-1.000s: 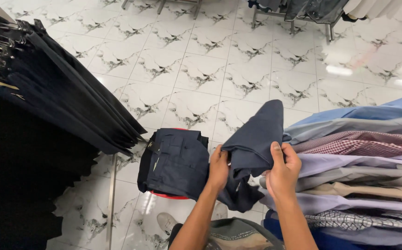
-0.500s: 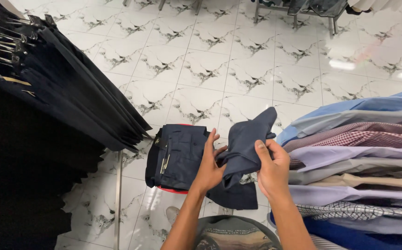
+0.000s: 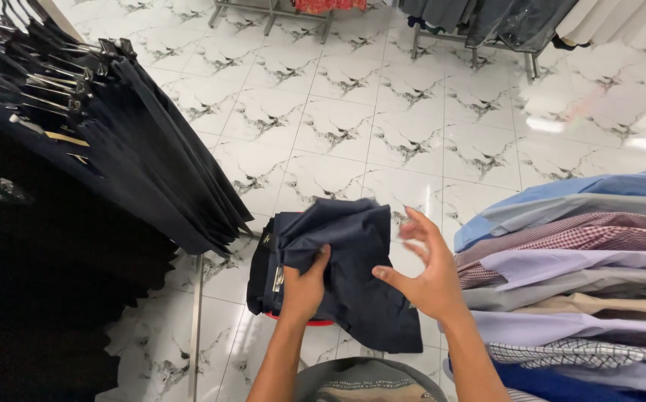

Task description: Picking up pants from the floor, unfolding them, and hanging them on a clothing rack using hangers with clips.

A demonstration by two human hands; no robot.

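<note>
Both hands busy: left hand [image 3: 304, 286] pinches the navy garment [image 3: 353, 268], right hand [image 3: 426, 272] fingers spread, thumb touching it.

Hanging dark trousers [image 3: 137, 149] left, stacked shirts [image 3: 576, 275] right, tiled floor [image 3: 382, 126].

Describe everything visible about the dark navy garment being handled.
The dark navy garment looks like soft woven cloth, loosely folded and rumpled. It lies on a stack of similar folded garments over something red. The left hand grips its near edge; the right hand is open, thumb touching its right side.
</note>
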